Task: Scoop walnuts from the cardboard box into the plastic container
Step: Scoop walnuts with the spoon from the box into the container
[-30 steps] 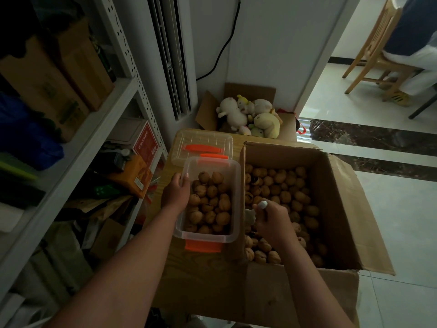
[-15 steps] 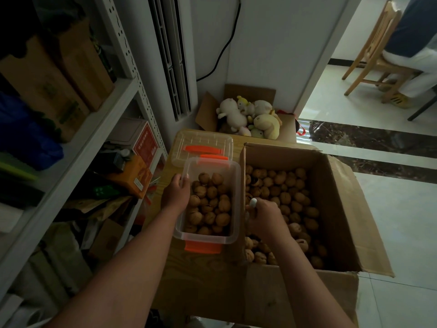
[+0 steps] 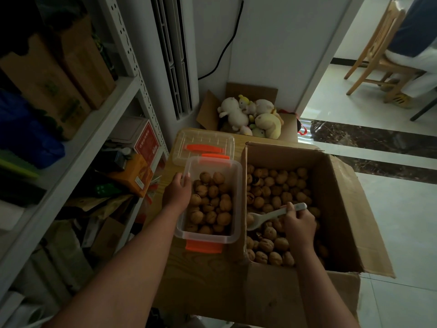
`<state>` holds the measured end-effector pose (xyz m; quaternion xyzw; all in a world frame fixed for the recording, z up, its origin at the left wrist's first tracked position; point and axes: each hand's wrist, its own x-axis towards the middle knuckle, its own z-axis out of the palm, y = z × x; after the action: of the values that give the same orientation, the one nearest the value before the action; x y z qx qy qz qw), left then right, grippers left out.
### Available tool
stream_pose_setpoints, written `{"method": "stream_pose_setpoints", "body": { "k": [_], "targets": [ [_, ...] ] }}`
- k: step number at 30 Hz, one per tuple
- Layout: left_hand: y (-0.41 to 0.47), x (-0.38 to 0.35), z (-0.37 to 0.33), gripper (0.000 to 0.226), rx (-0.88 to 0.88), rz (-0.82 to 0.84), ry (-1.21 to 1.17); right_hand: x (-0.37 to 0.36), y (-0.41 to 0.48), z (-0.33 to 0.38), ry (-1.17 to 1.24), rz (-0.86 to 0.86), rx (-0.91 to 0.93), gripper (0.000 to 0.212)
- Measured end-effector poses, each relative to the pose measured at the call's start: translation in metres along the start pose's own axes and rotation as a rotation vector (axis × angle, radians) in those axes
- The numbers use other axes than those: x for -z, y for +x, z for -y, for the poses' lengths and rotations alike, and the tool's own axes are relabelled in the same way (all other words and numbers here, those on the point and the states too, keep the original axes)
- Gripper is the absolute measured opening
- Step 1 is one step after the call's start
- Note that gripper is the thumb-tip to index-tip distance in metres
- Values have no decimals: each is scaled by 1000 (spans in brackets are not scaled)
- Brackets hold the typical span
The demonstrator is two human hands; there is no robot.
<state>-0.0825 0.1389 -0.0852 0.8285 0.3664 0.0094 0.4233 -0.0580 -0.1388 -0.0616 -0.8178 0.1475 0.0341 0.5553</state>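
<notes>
metal shelving (image 3: 78, 143), pale and perforated, fills the left side and is crowded with cartons and packets. next in size is the cardboard box (image 3: 335, 209), open-topped with its flaps spread. it stands on a wooden table (image 3: 196, 275) and takes up the right half of it. a deep layer of walnuts (image 3: 279, 185) covers the bottom of the box. behind the table a smaller carton holds plush toys (image 3: 250, 114), and a wooden chair (image 3: 378, 58) stands well apart in the bright room beyond.

the plastic container (image 3: 212, 165), clear with an orange latch (image 3: 204, 247) at its near end, sits on the table just beside the box's left wall, touching it or nearly so. it is well filled with walnuts of its own. its clear lid (image 3: 203, 147) lies flat on the table just behind it.

the left hand (image 3: 177, 191) grips the container's left rim, fingers curled over the edge. the right hand (image 3: 299, 223) is inside the box above the nuts, fingers wrapped round the handle of a white spoon (image 3: 272, 215). the handle's tip sticks out past the knuckles. the spoon's bowl points toward the container and lies low among the walnuts near the box's left wall. i cannot tell whether it carries a nut.
</notes>
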Motion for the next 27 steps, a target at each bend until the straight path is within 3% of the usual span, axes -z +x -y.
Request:
{"method": "stream_pose_setpoints", "body": {
  "k": [9,14,17,21,27],
  "targets": [
    [1,-1,3,48,6,-1,0,15,0,31,328,-188,85,23],
    [2,-1,4,46,-9,1,-16,7,-12,55,472,-127,204,23],
    [2,-1,4,48,-1,-2,-6,-11,-18,56,324,18,385,16],
    [3,-1,4,48,1,-5,7,-25,-21,50,90,143,627,28],
    [2,-1,2,42,1,-6,2,-15,-15,44,12,-42,777,27]
  ]
}}
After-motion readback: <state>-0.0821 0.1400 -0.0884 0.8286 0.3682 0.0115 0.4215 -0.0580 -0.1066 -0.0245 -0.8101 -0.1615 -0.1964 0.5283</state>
